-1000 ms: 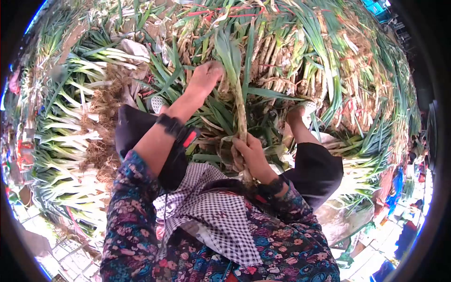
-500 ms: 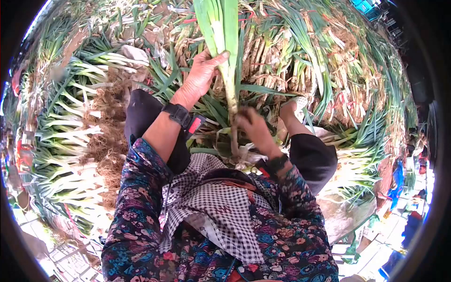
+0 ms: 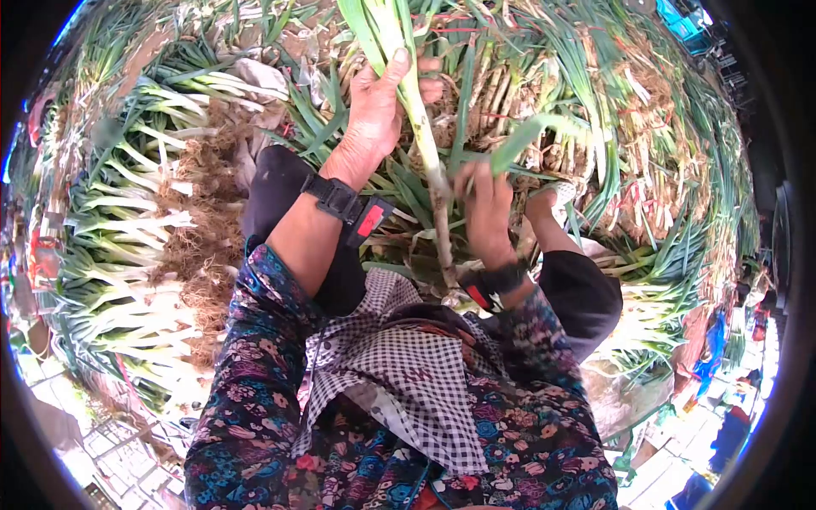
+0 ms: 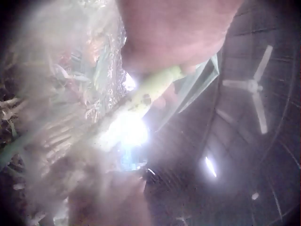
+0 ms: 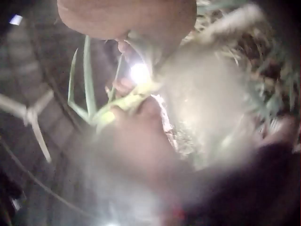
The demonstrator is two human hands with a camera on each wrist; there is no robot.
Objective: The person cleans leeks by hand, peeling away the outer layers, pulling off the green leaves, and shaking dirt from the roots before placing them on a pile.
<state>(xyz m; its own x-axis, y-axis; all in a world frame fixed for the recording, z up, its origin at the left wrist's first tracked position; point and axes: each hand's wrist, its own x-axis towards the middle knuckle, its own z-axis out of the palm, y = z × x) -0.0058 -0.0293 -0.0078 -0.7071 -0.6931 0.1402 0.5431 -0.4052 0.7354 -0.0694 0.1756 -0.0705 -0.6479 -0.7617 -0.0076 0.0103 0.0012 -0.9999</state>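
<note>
My left hand (image 3: 374,110) grips a leek (image 3: 429,149) below its green leaves, thumb across the front; the stalk slants down to its root end near my lap. Beside the stalk, on the right, my right hand (image 3: 489,212) has bent fingers pinching a loose green leaf (image 3: 531,140), blurred and arching to the upper right. In the left wrist view the left hand (image 4: 178,33) is above the pale leek stalk (image 4: 146,94). The right wrist view has the right hand (image 5: 127,19) at the top, a leaf strip (image 5: 146,47) under its fingers.
Leeks with brown roots (image 3: 200,238) lie in a row at the left. Stacked leeks (image 3: 544,85) with red ties fill the far side. More leeks (image 3: 650,297) lie at the right, past the bent knee (image 3: 582,297). Loose leaves cover the ground between the feet.
The left hand took hold of the leek and raised it. The right hand left the lower stalk, moved up and right, and now has a leaf in its fingers.
</note>
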